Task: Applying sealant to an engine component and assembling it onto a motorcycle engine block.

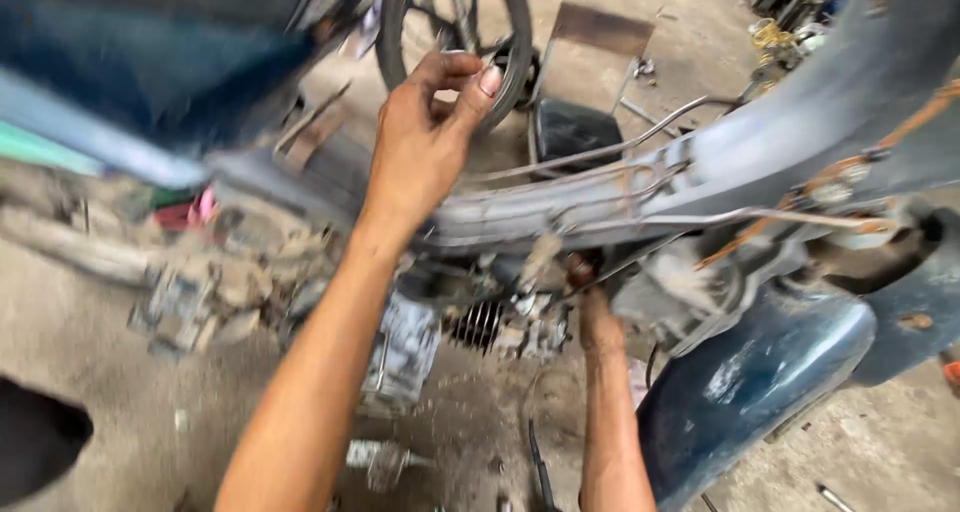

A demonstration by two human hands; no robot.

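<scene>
At far left, a dirty engine assembly [215, 292] rests on the concrete floor [90, 372], blurred by camera motion. The left hand [425, 137] is raised above the grey motorcycle frame [560, 207], fingers [462, 70] curled loosely with the thumb near the fingertips, gripping nothing visible. Behind it stands a spoked wheel [455, 22]. Below the frame, the finned engine cylinder [478, 324] is mounted at centre. The right hand [582, 270] reaches up beneath the frame, beside the cylinder; it is mostly hidden, so its grip cannot be determined. At right sits the dark blue fender [760, 382].
</scene>
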